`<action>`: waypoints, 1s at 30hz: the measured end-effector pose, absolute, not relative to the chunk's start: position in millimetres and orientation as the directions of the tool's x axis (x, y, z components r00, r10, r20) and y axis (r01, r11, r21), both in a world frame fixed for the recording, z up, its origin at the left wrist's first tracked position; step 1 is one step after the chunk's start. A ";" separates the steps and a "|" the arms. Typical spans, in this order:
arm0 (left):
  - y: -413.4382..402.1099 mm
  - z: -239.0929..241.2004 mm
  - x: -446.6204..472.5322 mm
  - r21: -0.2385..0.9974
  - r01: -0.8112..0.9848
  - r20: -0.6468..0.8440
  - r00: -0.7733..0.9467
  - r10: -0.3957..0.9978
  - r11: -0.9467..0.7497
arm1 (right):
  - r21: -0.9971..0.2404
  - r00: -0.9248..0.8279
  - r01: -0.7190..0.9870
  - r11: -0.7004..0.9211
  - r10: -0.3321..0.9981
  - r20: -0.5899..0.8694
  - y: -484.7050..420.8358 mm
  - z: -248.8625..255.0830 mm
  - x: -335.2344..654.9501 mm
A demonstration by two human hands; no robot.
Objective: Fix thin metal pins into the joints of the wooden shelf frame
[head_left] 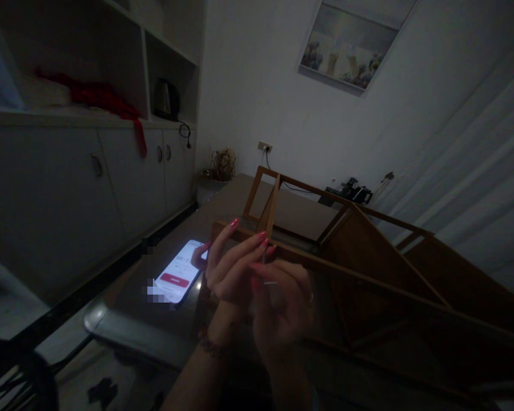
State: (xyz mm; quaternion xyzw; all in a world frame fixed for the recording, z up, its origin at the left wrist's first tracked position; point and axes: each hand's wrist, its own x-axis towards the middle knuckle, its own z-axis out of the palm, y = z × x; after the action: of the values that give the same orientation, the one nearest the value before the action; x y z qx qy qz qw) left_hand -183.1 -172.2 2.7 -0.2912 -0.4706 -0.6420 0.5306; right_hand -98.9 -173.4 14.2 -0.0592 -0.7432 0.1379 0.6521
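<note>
A brown wooden frame (346, 271), like a small shelf unit, lies on its side on the table. My left hand (231, 268) is closed around the near end of its front rail, fingers curled over the wood. Close beside it, my right hand (285, 302) pinches a thin L-shaped metal rod that looks like a hex key (270, 283). The key's upper part meets the rail near my left fingertips; the exact contact point is too dark to make out.
A lit phone (182, 271) showing a timer lies left of my hands on the dark table (223, 200). White cabinets (124, 165) with a kettle (167, 99) and red cloth (98, 97) stand at left. Black equipment (351, 191) sits behind the frame.
</note>
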 end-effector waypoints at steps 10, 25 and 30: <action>-172.5 4.7 -182.1 0.326 0.945 0.872 -0.288 -0.396 0.030 | -0.116 -0.345 -0.007 0.993 0.107 0.933 -169.5 18.3 -97.0; -173.2 4.2 -184.9 0.285 0.958 0.877 -0.271 -0.396 -0.025 | -0.149 -0.210 -0.094 0.984 0.126 0.970 -175.3 23.1 -96.9; -173.1 4.4 -184.9 0.272 0.962 0.887 -0.256 -0.385 -0.015 | -0.149 -0.270 -0.087 0.985 0.120 0.955 -174.7 23.5 -99.9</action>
State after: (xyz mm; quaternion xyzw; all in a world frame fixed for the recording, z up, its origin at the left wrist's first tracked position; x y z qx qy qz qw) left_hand -184.9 -173.1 4.4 -0.3100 -0.4655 -0.6414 0.5251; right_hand -99.9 -174.7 23.5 -0.0107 -0.7924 0.0857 0.6039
